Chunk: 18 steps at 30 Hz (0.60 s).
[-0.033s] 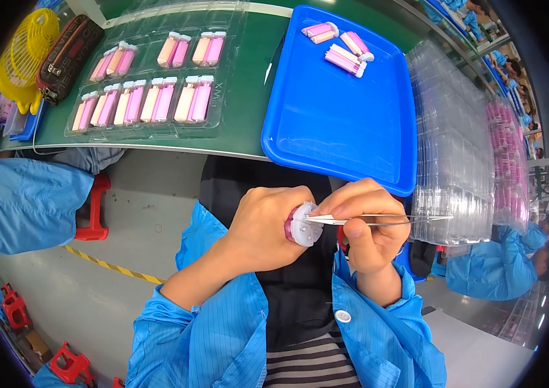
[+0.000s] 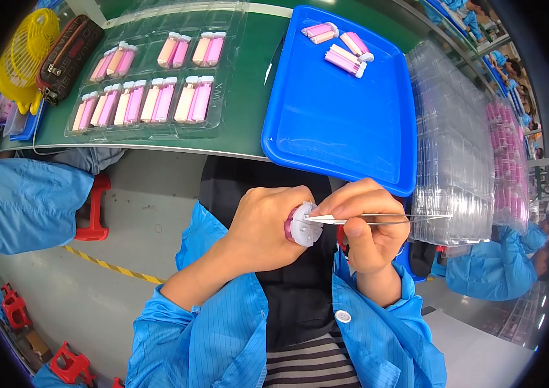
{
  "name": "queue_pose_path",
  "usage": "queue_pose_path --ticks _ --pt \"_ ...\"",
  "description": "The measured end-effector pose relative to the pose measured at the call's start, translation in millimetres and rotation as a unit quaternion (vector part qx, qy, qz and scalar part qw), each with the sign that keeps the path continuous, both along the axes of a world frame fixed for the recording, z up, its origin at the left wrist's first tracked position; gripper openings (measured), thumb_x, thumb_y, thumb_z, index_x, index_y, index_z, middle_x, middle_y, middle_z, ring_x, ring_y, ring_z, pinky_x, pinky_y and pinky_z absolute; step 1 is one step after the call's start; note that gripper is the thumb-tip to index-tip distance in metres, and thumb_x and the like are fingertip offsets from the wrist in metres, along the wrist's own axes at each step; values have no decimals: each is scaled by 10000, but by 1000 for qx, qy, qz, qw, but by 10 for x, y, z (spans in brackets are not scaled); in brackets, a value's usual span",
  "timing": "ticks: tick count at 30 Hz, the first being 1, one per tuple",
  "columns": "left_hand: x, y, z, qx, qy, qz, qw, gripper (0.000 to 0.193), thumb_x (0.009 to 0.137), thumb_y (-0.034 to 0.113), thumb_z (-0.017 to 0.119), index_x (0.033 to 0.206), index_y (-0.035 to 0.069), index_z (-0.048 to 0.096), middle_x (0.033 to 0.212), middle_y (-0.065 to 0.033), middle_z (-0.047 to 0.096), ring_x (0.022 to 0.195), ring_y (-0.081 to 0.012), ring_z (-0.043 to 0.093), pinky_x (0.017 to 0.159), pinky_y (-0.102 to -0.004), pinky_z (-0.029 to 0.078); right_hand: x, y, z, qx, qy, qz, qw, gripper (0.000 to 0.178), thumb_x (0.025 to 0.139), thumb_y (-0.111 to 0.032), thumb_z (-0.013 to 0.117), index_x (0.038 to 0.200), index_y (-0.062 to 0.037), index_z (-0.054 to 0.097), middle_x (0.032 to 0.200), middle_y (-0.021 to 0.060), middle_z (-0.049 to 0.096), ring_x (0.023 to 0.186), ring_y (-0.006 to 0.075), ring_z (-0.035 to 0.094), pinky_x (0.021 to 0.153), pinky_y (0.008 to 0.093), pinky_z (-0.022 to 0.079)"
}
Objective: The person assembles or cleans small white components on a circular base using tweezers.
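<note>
My left hand is closed around a pink piece with a white scalloped end cap, the cap turned to the right. Between the thumb and fingers of my right hand is a pair of metal tweezers, lying nearly level. Its tips touch or nearly touch the white cap; whether they grip something there is too small to tell. Both hands are over my lap, just in front of the blue tray. Several pink and cream pieces with white ends lie at the tray's far end.
Pink and cream pieces stand in rows in a clear plastic tray on the green table. Stacked clear trays rise at the right. A yellow fan and a dark pouch sit far left. Co-workers' blue sleeves flank me.
</note>
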State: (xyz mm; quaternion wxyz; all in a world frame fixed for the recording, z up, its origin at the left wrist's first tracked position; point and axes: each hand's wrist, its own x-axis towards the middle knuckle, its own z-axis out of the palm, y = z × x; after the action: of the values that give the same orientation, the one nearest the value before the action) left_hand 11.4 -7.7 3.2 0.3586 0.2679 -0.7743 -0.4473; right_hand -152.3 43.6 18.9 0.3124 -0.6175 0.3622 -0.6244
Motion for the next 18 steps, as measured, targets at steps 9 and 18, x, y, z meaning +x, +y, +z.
queue_pose_path --ticks 9,18 --pt "-80 26 -55 -98 13 89 991 227 604 39 741 757 63 575 674 -100 610 615 -297 625 525 -377 475 53 -6 45 10 -23 -18 1000 65 841 2 669 889 40 646 859 187 679 743 206 655 649 288 529" --pt "-93 -36 -116 -130 8 110 985 255 576 30 742 744 76 556 668 -85 584 613 -294 604 509 -379 453 66 -54 218 -47 165 -51 984 135 754 -12 751 845 21 657 816 143 672 657 224 661 564 270 513"
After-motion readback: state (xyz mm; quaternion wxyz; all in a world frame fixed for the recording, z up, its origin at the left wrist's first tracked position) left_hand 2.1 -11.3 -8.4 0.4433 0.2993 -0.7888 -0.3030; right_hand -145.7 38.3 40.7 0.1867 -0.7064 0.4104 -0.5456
